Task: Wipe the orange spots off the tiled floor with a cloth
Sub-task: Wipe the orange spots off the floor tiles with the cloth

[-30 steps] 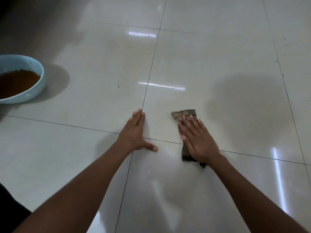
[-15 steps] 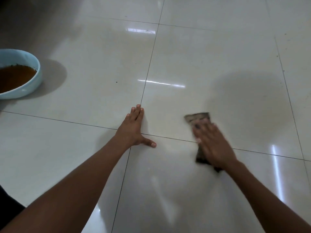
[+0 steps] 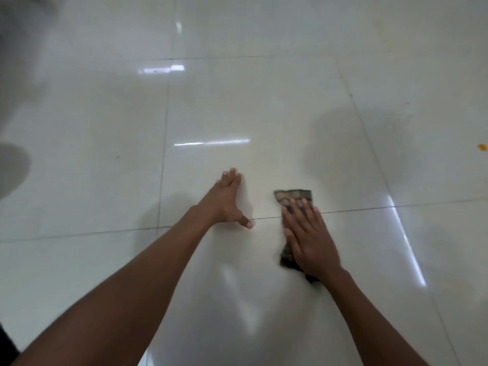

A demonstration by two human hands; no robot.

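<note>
Two hands (image 3: 227, 199) (image 3: 310, 240), one cloth (image 3: 293, 196)

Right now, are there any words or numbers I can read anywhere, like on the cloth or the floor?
None: no words, numbers, labels or signs show anywhere in this view.
The cloth under the right hand has only a dark blotchy pattern, no letters.
The tiled floor is plain, with grout lines and light glare.
The left hand rests flat on bare tile.
The orange spot at the right edge is a stain, not a mark.
</note>
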